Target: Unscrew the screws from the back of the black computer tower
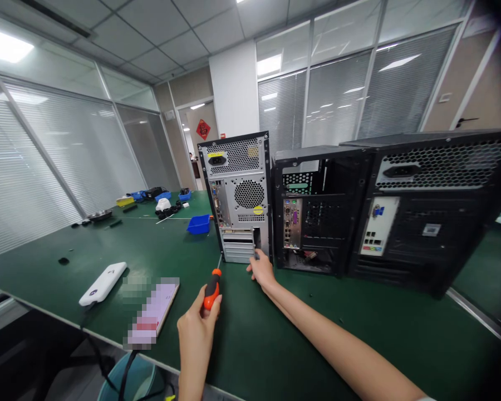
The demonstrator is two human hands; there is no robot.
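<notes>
My left hand (200,320) is closed around a screwdriver (212,289) with an orange and black handle. The shaft points up at the lower left corner of a silver-backed computer case (234,203), which stands upright; whether the tip touches it I cannot tell. At the lower right of that case's back, beside the slot covers (239,246), my right hand (262,270) has its fingers partly spread against the metal. Nothing shows in the right hand, though its fingertips are small in view.
Two black computer cases (313,217) (426,223) stand close on the right. A white device (103,284) and a phone (156,312) lie left. Blue trays (199,224), a yellow tray (124,201) and cables (167,211) sit farther back. A bucket (129,379) is below the green table's edge (167,365).
</notes>
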